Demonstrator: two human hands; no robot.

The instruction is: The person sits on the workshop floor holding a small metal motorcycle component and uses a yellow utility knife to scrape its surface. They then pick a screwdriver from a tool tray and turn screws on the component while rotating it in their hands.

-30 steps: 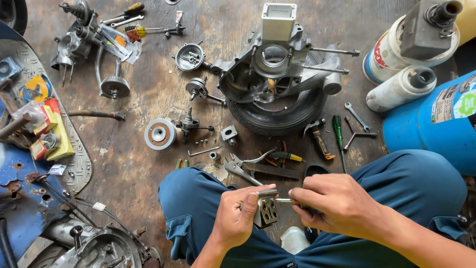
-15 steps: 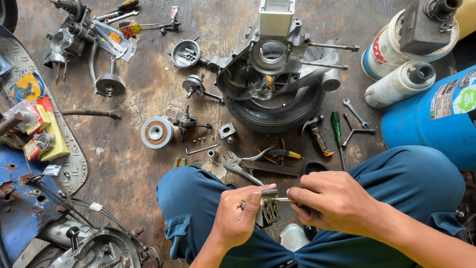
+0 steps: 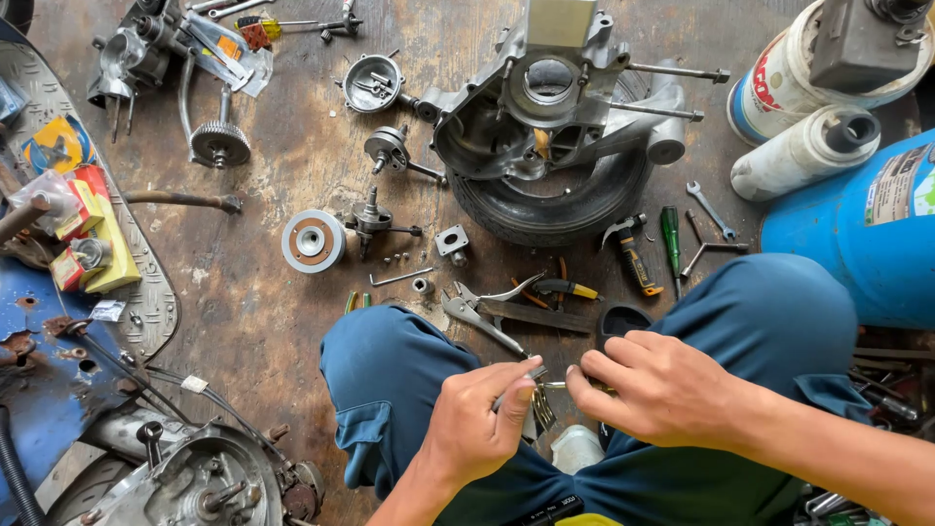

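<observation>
Left hand: the left hand (image 3: 477,421) is hovering over the lap, its fingers curling narrow around a thin metal rod (image 3: 526,376), pinching it near the tip
Right hand: the right hand (image 3: 662,390) is sitting just beside the left, fingers closing on a small part that is mostly hidden under them; what it is cannot be told
Small metal part: a small toothed metal piece (image 3: 542,407) is hanging between the two hands, over the blue trousers (image 3: 390,360), touching or nearly touching the rod
What has changed: since a second ago the hands are keeping the same grip and drawing slightly closer; the camera is tilting down, so the floor items are sliding up the view, while nothing on the floor is moving
What that means: judging by this, the fine fitting work between the fingertips is going on unfinished, with the piece not yet set down
Floor in front: locking pliers (image 3: 487,310) are lying just beyond the knees, near a yellow-handled tool (image 3: 570,288) and a green screwdriver (image 3: 670,234)
Further off: an engine casing (image 3: 555,107) is resting on a small tyre (image 3: 555,209), well apart from the hands
Right side: a blue cylinder (image 3: 857,234) is lying beside the right knee
Left side: a round grey pulley (image 3: 314,241) is sitting on the worn floor (image 3: 253,312)
</observation>
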